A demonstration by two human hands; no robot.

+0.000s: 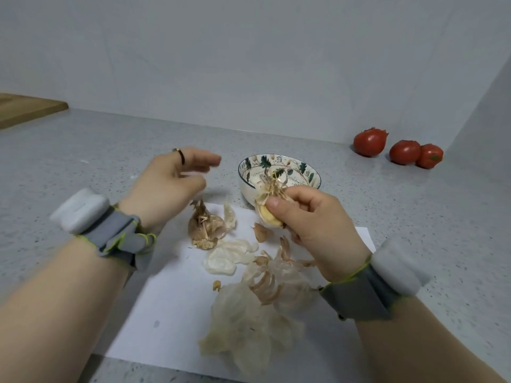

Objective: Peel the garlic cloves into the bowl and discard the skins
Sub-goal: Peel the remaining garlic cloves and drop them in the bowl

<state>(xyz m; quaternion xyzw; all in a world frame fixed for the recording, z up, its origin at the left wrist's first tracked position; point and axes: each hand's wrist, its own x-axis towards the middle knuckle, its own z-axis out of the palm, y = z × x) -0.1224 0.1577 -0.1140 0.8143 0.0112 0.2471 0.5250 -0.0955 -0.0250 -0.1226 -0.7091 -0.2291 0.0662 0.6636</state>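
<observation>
Half-peeled clove (271,219) is pinched in the right hand (318,225), skin tuft (272,187) pointed at the bowl (300,167) just beyond; left hand (166,183) is held open, empty, farther off.

White bowl (279,172), green leaf pattern; red tomatoes (370,142); speckled grey counter (83,161); white paper (171,299); pale brownish skins (249,322).

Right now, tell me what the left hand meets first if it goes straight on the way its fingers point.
Probably the bowl: the left hand points right at its rim, though height is unclear; nothing lies between.
</observation>
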